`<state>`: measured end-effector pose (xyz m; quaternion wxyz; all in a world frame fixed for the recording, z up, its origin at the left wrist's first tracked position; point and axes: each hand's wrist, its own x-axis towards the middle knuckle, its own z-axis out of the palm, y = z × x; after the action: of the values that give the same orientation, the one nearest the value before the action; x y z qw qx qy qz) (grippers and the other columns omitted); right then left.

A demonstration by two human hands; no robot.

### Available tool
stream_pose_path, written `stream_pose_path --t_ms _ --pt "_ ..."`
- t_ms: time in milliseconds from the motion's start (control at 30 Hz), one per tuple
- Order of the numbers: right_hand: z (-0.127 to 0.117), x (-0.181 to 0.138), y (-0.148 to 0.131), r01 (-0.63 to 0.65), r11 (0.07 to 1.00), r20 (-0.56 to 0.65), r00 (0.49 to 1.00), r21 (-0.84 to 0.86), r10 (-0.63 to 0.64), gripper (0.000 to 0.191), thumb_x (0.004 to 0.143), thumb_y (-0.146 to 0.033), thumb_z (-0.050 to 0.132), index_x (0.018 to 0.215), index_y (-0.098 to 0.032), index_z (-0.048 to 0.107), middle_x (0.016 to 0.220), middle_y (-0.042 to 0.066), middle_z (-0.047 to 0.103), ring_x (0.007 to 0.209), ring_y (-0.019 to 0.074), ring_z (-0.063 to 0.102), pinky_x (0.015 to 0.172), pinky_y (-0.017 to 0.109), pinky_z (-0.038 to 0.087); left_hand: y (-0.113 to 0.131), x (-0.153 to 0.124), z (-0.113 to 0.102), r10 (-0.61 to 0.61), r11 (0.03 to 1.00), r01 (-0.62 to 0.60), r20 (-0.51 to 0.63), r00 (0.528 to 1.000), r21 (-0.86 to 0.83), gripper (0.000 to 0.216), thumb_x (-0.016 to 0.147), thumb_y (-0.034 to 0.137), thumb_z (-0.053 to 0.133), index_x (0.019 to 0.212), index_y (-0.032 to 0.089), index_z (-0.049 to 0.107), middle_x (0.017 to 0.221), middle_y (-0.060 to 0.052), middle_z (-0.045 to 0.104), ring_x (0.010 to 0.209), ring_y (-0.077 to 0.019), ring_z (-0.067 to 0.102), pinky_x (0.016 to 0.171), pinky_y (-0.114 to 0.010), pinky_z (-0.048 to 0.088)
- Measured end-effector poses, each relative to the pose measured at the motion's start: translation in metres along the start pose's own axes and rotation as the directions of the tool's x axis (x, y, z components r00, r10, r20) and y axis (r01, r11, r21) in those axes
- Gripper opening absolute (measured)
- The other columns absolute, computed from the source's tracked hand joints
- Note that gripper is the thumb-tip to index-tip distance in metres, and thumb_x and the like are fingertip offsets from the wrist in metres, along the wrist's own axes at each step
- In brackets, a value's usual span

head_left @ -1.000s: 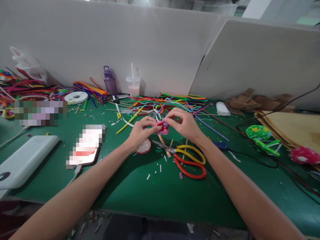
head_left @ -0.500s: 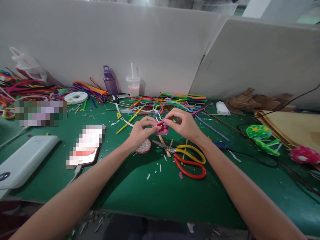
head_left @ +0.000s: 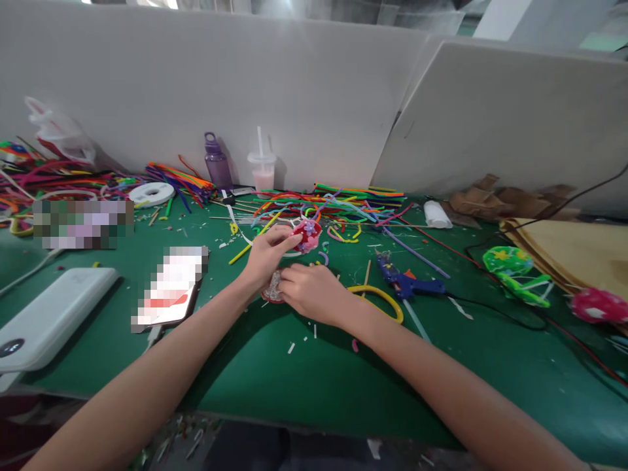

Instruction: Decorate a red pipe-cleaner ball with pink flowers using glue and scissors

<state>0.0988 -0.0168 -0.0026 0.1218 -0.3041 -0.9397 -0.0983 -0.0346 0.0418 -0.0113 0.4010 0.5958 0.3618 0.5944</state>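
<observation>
My left hand (head_left: 265, 254) pinches a small red and pink pipe-cleaner piece (head_left: 307, 234) and holds it above the green table (head_left: 314, 379). My right hand (head_left: 308, 292) rests low on the table with its fingers curled at a small red dish of pale beads (head_left: 273, 288); whether it grips anything is hidden. The hand lies over the yellow and red scissors (head_left: 379, 299), of which only a yellow handle loop shows.
A blue glue gun (head_left: 406, 281) lies right of my right hand. Loose pipe cleaners (head_left: 338, 199) sprawl behind. A phone (head_left: 169, 288) and a white power bank (head_left: 46, 320) sit at left. A purple bottle (head_left: 216, 162) and a pink drink cup (head_left: 262, 170) stand by the wall.
My right hand let go of the red piece and dropped down left to the bead dish, covering the scissors. My left hand lifted the piece slightly farther away. The glue gun is now uncovered.
</observation>
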Motion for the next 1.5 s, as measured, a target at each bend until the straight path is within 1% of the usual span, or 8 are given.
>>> stream_pose_path --t_ms 167,433,633,967,1167,1267,1400,1500 --pt "0.010 0.005 -0.005 0.052 0.997 0.075 0.996 -0.050 -0.048 0.019 0.087 -0.008 0.049 0.095 -0.013 0.066 0.095 0.012 0.068 0.092 0.0222 0.059 0.065 0.031 0.041 0.003 0.000 -0.001 0.043 0.998 -0.046 0.050 0.998 0.053 0.018 0.073 0.033 0.072 0.063 0.019 0.065 0.083 -0.002 0.060 0.088 -0.0164 0.055 0.081 -0.030 0.043" --pt "0.002 0.010 -0.008 -0.032 0.999 0.125 0.992 -0.019 0.034 0.024 0.088 -0.006 0.047 0.099 -0.012 0.068 0.100 0.014 0.069 0.095 0.0257 0.062 0.060 0.032 0.043 0.010 -0.004 0.001 0.116 0.984 -0.131 0.126 0.985 0.120 0.020 0.074 0.037 0.072 0.066 0.019 0.068 0.092 -0.005 0.058 0.093 -0.0183 0.056 0.090 -0.034 0.044" --pt "0.006 0.011 -0.009 -0.008 1.000 0.088 0.996 -0.002 0.008 0.029 0.095 -0.012 0.039 0.103 -0.013 0.067 0.102 0.013 0.068 0.092 0.0232 0.063 0.061 0.030 0.044 0.009 -0.002 0.000 0.128 0.980 -0.145 0.126 0.984 0.138 0.018 0.075 0.035 0.071 0.067 0.020 0.067 0.093 -0.004 0.059 0.094 -0.0183 0.057 0.090 -0.034 0.044" --pt "0.008 0.013 -0.007 0.016 1.000 0.076 0.997 0.008 -0.016 0.028 0.092 -0.009 0.041 0.101 -0.014 0.067 0.101 0.013 0.068 0.093 0.0236 0.061 0.060 0.030 0.043 0.012 -0.002 -0.001 0.137 0.976 -0.155 0.118 0.984 0.152 0.022 0.074 0.039 0.072 0.065 0.020 0.066 0.091 -0.004 0.059 0.091 -0.0181 0.057 0.088 -0.033 0.045" --pt "0.008 0.012 -0.006 -0.023 1.000 0.094 0.995 -0.015 0.024 0.031 0.088 -0.004 0.038 0.107 -0.009 0.062 0.105 0.016 0.066 0.091 0.0227 0.060 0.056 0.030 0.035 0.012 0.000 -0.002 0.140 0.976 -0.156 0.108 0.984 0.154 0.022 0.074 0.040 0.072 0.065 0.020 0.066 0.090 -0.004 0.061 0.092 -0.0186 0.057 0.089 -0.034 0.045" --pt "-0.003 0.006 0.003 -0.092 0.992 0.020 0.996 0.080 0.091 0.025 0.091 -0.012 0.038 0.103 -0.009 0.059 0.100 0.014 0.066 0.085 0.0204 0.059 0.057 0.029 0.034 0.009 0.001 -0.002 0.136 0.979 -0.147 0.086 0.987 0.144 0.020 0.074 0.038 0.071 0.067 0.020 0.066 0.089 -0.003 0.061 0.093 -0.0182 0.057 0.090 -0.034 0.044" --pt "-0.023 -0.007 0.028 -0.263 0.884 -0.148 0.928 0.387 0.341 0.015 0.093 -0.023 0.039 0.092 -0.018 0.054 0.081 0.003 0.063 0.067 0.0140 0.054 0.059 0.027 0.035 0.003 0.003 -0.004 0.109 0.983 -0.118 0.067 0.992 0.144 0.017 0.076 0.036 0.070 0.070 0.020 0.068 0.088 -0.004 0.061 0.091 -0.0182 0.057 0.088 -0.035 0.045" --pt "-0.032 -0.015 0.051 -0.252 0.790 -0.298 0.828 0.559 0.476 0.013 0.094 -0.028 0.040 0.090 -0.020 0.050 0.074 0.000 0.057 0.063 0.0130 0.051 0.061 0.027 0.037 0.001 0.003 -0.004 0.114 0.978 -0.124 0.069 0.991 0.167 0.019 0.077 0.037 0.069 0.068 0.020 0.068 0.088 -0.004 0.061 0.090 -0.0185 0.057 0.086 -0.035 0.045"
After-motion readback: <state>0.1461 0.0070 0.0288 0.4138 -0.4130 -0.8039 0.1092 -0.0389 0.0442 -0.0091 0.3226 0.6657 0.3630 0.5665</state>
